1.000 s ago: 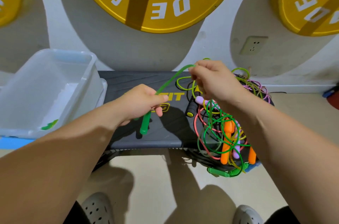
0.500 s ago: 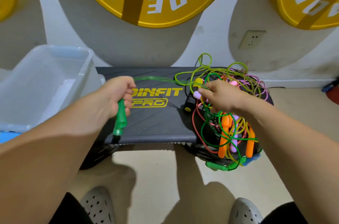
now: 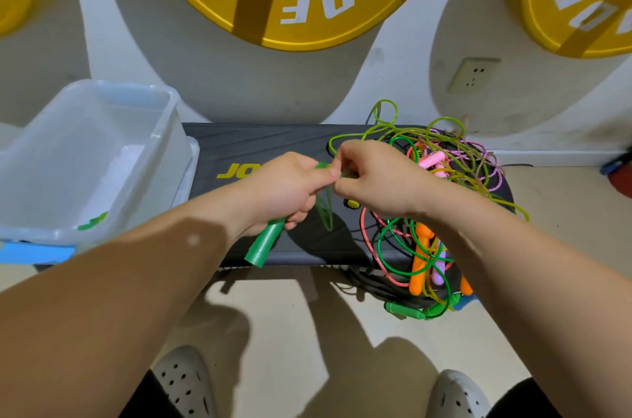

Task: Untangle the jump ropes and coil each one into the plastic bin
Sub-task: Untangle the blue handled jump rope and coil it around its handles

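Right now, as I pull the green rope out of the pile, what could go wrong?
1. The green rope seems to lead from the held handle into the pile, where green loops thread among other ropes. A hard pull may tighten knots.
2. The pile hangs over the front edge of the bench, and a second green handle dangles below it. Pulling sideways could drag everything onto the floor.

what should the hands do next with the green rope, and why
Probably slide the right hand out along the green cord toward the tangle and draw more slack to the left hand: the left hand grips the green handle, the right hand pinches the cord beside it, and only one short loop hangs between them.
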